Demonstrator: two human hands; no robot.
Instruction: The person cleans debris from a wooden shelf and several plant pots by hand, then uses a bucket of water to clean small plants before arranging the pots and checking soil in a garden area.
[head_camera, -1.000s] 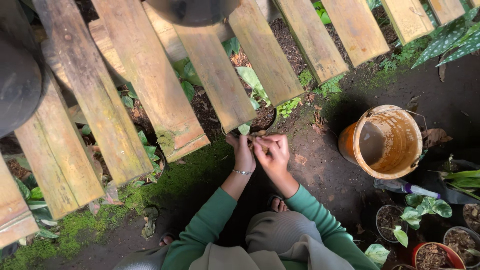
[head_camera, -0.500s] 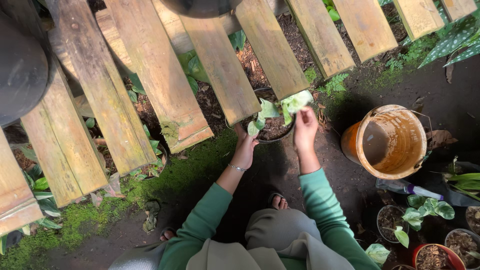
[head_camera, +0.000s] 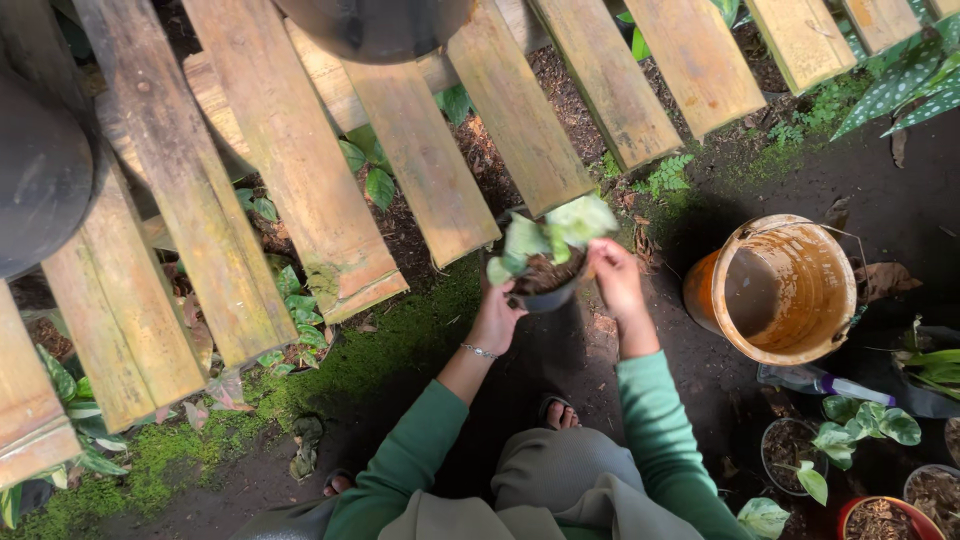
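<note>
While my left hand (head_camera: 497, 318) and right hand (head_camera: 615, 283) grasp the small pot (head_camera: 548, 288) near the planks' (head_camera: 430, 180) lower ends, I judge setting it down needs level lowering.

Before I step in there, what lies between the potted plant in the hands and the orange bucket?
In the head view, only the right hand and bare dark soil lie between the potted plant and the orange bucket.

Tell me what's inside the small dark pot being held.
The small dark pot holds brown soil and a plant with pale green leaves. Roots and lower soil are hidden.
</note>
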